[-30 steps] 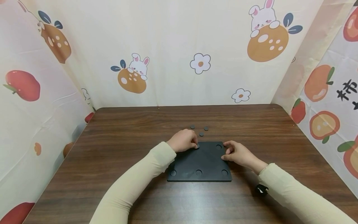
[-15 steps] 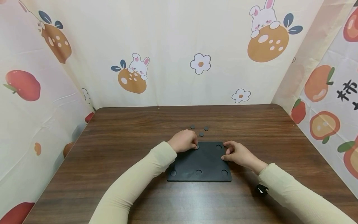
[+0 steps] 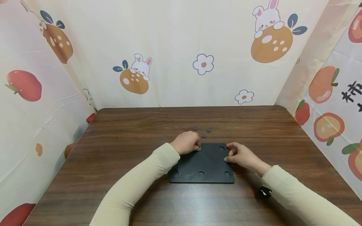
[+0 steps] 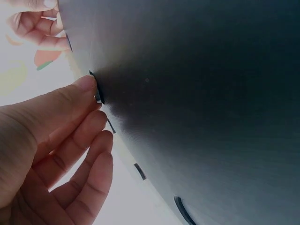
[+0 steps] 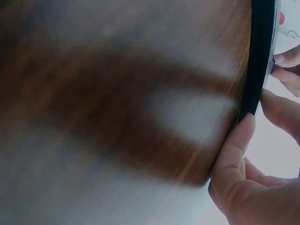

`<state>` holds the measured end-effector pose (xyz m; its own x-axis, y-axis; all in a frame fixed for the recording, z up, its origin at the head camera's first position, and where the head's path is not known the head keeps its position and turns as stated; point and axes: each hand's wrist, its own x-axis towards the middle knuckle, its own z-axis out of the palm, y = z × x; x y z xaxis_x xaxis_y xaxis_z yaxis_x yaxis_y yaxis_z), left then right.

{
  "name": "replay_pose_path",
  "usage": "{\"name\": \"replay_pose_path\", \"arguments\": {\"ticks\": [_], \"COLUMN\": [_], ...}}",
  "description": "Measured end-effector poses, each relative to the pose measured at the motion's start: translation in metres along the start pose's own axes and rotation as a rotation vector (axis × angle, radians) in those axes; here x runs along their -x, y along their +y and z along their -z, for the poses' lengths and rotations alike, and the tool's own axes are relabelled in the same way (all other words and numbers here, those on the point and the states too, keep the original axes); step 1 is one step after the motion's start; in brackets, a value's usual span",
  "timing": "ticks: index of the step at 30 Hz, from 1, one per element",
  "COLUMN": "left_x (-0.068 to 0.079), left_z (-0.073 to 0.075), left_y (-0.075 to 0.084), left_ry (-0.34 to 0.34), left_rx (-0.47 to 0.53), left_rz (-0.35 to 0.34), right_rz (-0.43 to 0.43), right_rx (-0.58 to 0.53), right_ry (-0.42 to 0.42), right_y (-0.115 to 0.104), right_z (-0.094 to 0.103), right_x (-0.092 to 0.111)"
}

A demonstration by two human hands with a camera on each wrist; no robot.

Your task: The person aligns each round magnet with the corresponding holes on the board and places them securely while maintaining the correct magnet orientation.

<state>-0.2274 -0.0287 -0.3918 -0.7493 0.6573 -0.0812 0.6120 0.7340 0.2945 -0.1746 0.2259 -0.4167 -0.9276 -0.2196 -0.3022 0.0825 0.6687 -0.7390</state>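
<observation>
A flat black rectangular board (image 3: 202,161) with round recesses lies on the table. At its far edge, near the middle, the left hand (image 3: 186,142) pinches a small dark disc (image 4: 98,91) between thumb and index finger, against the board's surface. Its other fingers are curled loosely, and the hand covers the board's far left corner. The right hand (image 3: 244,156) grips the board's right edge near the far corner, with thumb and index finger on the rim, as the right wrist view shows. Uncovered recesses show along the near edge and at the far right corner.
Three loose dark discs, including one nearest the board (image 3: 204,136), lie just beyond its far edge. The brown wooden table (image 3: 135,125) reaches back to a patterned curtain (image 3: 175,62), with more printed cloth at both sides.
</observation>
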Motion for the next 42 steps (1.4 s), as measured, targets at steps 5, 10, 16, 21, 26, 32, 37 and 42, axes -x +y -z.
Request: {"name": "replay_pose_path", "arguments": {"ticks": [5, 10, 16, 21, 26, 32, 37, 42], "left_x": [0.001, -0.001, -0.003, -0.002, -0.002, -0.002, 0.003, 0.013], "left_z": [0.001, -0.001, -0.003, -0.002, -0.002, -0.001, 0.001, 0.006], "left_y": [0.001, -0.001, -0.003, -0.003, -0.003, -0.005, -0.010, -0.014], "left_ry": [-0.005, 0.002, -0.003, -0.016, -0.026, -0.033, -0.005, 0.042], "left_rx": [0.012, -0.010, -0.001, 0.014, 0.027, 0.064, 0.096, 0.138], "left_rz": [0.004, 0.001, 0.004, 0.013, 0.020, 0.021, 0.024, 0.048], "right_rz": [0.004, 0.012, 0.012, 0.014, 0.012, 0.005, 0.005, 0.009], "right_rx": [0.000, 0.009, 0.013, 0.015, 0.012, 0.016, 0.017, 0.010], "right_ry": [-0.001, 0.004, 0.003, 0.004, 0.004, 0.004, 0.005, 0.003], "right_y": [0.000, 0.001, 0.001, 0.001, 0.001, 0.001, 0.001, 0.002], "right_z": [0.000, 0.000, 0.000, 0.000, 0.000, 0.001, 0.001, 0.001], "right_x": [0.000, -0.001, -0.001, -0.001, -0.001, -0.001, -0.001, -0.001]}}
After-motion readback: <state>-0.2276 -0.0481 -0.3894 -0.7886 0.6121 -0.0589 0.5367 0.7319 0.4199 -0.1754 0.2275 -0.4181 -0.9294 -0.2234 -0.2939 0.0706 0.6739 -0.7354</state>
